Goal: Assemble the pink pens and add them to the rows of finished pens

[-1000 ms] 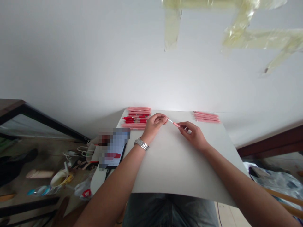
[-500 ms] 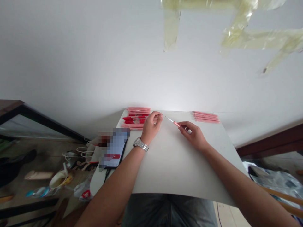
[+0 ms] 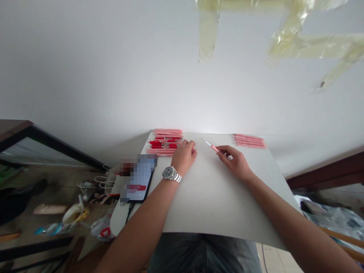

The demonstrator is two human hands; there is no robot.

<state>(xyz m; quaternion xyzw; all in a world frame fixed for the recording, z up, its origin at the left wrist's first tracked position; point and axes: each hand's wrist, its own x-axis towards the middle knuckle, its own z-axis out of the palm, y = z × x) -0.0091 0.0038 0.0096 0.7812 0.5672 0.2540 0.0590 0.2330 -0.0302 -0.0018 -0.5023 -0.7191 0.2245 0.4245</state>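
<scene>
My right hand [image 3: 234,162] pinches a pink pen [image 3: 214,148] between thumb and fingertips. The pen's thin refill sticks out bare, pointing up and left. Left of it, my left hand [image 3: 184,156], with a metal watch [image 3: 168,173] on the wrist, is curled with its back towards me. Whatever its fingers may hold is hidden. Just beyond that hand lie pink pens [image 3: 168,132] in a row, with several red pens [image 3: 163,145] among them. A second group of pink pens [image 3: 250,141] lies at the far right of the white table [image 3: 210,201].
A phone [image 3: 139,180] with a cable lies at the table's left edge, its screen partly blurred out. The wall [image 3: 113,76] rises right behind the table. On the floor at left are a bucket-like cup [image 3: 72,215] and a plastic bottle [image 3: 51,229].
My left hand has turned over and lowered slightly, its fingers curling away from the refill tip. The right hand keeps the pen almost in place. The view has shifted a little.
</scene>
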